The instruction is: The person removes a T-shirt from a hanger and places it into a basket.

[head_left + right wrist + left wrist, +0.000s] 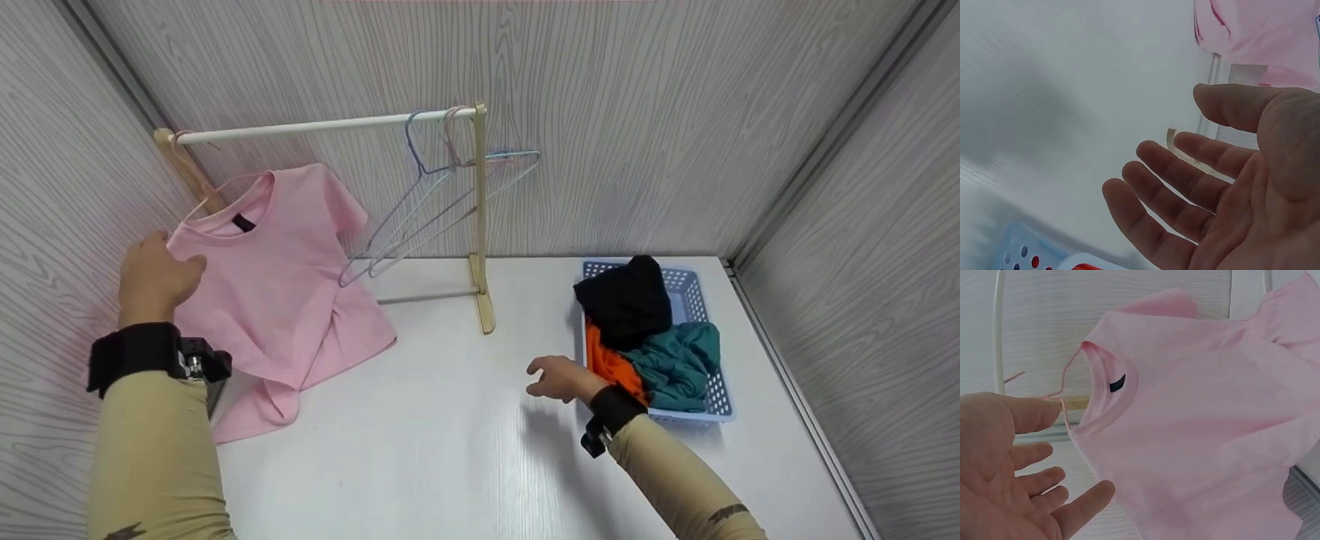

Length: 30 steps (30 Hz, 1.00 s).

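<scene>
A pink T-shirt hangs on a pink hanger at the left end of the rack's white rail. Its lower part drapes onto the white table. My left hand is beside the shirt's shoulder, fingers spread and holding nothing; in the left wrist view its thumb and fingers are near the neckline. Over the table, just left of the blue basket, my right hand has loosely bent fingers and an empty palm. The basket holds a black garment, an orange garment and a teal garment.
Several bare hangers hang at the rail's right end, near the wooden upright. The upright's foot stands on the white table. Wood-grain panels enclose the back and both sides.
</scene>
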Available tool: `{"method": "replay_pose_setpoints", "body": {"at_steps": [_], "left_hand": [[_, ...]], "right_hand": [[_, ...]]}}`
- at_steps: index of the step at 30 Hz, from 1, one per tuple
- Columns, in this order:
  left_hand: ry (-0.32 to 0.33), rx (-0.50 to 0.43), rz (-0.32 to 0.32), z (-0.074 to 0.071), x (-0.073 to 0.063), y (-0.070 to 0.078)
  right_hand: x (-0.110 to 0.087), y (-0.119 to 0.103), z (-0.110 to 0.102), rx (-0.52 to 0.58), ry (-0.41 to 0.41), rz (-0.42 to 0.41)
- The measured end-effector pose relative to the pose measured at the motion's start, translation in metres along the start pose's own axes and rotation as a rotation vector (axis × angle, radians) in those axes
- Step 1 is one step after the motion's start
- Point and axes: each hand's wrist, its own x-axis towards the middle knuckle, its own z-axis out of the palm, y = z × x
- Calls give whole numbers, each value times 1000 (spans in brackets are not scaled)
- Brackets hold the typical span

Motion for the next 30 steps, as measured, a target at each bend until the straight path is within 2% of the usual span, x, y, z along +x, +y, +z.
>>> {"method": "replay_pose_setpoints", "body": {"at_steps": [5, 8, 11, 15, 18, 24, 28, 30], "left_hand": [[-60, 20, -65, 7, 6, -10], [-54, 79, -90, 11, 9, -11], [-25, 127, -70, 13, 12, -8], [28, 131, -19, 20, 18, 0], [51, 129, -11, 24, 18, 6], [-2, 121, -20, 30, 19, 17], [-29, 146, 32, 30, 18, 23], [-17, 173, 75, 31, 19, 27]], "right_hand": [[-2, 4, 5, 9, -13, -7], [-2, 5, 7, -5, 4, -41], [-2, 6, 7, -26, 36, -55], [-2, 7, 7, -31, 49, -53], [-2, 5, 9, -41, 51, -86], [-2, 4, 14, -63, 60, -110], [0, 4, 14, -63, 59, -107], [-1, 4, 15, -62, 59, -103]]}}
